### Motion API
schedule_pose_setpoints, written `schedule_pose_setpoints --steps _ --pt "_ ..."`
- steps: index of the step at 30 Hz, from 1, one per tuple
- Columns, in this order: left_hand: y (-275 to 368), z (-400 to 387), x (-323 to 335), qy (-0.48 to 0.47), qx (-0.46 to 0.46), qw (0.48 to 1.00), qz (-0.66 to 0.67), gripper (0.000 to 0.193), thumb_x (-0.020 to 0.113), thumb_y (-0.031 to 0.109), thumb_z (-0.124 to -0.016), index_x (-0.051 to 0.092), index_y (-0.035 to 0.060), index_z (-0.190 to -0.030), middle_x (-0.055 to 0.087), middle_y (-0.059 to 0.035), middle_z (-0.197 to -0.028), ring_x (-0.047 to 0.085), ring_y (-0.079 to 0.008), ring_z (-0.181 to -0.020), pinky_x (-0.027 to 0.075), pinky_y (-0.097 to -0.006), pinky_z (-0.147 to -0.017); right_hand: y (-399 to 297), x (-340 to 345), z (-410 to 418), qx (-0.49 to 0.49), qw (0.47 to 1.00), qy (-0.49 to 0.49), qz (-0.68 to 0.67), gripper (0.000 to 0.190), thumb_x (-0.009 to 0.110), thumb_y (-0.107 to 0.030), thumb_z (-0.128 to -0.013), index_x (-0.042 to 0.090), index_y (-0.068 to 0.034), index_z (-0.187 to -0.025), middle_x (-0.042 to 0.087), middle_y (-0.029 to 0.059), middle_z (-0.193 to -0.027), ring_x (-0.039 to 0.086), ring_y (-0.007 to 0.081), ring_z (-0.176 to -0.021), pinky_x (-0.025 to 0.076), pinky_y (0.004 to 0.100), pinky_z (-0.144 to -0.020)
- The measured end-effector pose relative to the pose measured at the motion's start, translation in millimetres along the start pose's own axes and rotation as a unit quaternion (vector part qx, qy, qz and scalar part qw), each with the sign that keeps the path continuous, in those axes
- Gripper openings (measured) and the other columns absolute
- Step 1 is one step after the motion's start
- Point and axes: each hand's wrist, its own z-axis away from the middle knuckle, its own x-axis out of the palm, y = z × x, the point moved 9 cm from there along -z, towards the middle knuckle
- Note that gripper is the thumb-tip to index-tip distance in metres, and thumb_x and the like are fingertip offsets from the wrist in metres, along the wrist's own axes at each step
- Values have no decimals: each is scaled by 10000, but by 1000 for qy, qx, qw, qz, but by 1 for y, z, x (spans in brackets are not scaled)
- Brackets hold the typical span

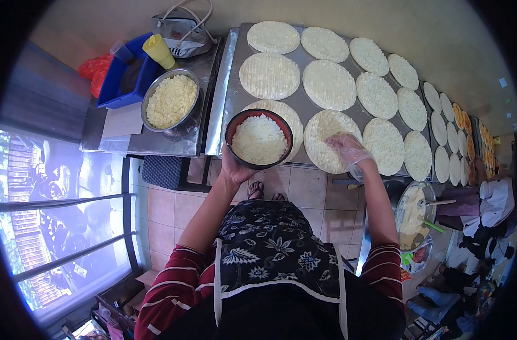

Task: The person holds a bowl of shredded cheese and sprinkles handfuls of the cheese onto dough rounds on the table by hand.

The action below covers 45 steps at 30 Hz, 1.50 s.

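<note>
My left hand (236,166) holds a dark bowl with a red inside (290,146), filled with crumbly white topping that looks like grated cheese (259,140). Over a round flat dough base (326,155) in the front row hovers my right hand (347,148), in a clear plastic glove, its fingers pointing down; whether they pinch any topping cannot be seen. Crumbs lie on that base. Behind and to the right, more round bases (376,95) lie in rows on metal trays, several of them topped with white crumbs. The bowl partly covers one base.
Left, a steel bowl of pale crumbs (172,102) stands near a blue plastic bin (126,95), a yellow cup (159,51) and a grey bag (184,36). At right are a large bowl of batter-like mixture (411,216) and a co-worker (492,204) beside the far trays.
</note>
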Motion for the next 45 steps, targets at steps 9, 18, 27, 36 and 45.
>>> schedule_pose_setpoints --steps 9,18,27,36,45 --pt "-4 13 2 -51 -15 997 58 650 421 535 -887 374 125 -1390 373 -142 -1426 377 -368 -1291 297 -574 -1050 0 -14 20 4 997 66 44 189 701 -185 -777 656 -34 -880 637 109 -757 605 223 -704 484 338 -662" --pt "-1 23 -27 40 -79 992 -95 734 427 627 -870 405 78 -1356 474 -143 -1335 479 -316 -1199 376 -494 -1016 -232 71 30 -296 954 -17 46 447 640 -144 -800 537 -99 -1233 528 130 -1271 553 285 -1103 458 376 -910" --pt "83 35 -32 56 -125 988 -67 782 392 668 -856 394 79 -1371 443 -156 -1364 439 -326 -1239 329 -500 -1048 -275 122 -29 -160 967 -71 186 331 473 -87 -851 536 -94 -1176 545 150 -1173 603 343 -959 513 396 -803" --pt "142 17 -40 53 -186 970 -146 734 372 640 -880 418 82 -1354 474 -153 -1339 458 -306 -1229 331 -481 -1051 -303 134 -80 -178 975 111 79 275 561 -68 -762 592 -42 -1035 601 150 -1029 628 331 -865 527 393 -745" --pt "154 4 -32 0 -208 968 -142 732 310 644 -893 379 100 -1379 443 -133 -1375 451 -306 -1246 346 -494 -1038 -238 99 -80 73 746 67 -659 322 646 -176 -868 583 5 -1126 621 97 -1083 610 208 -975 508 331 -859"
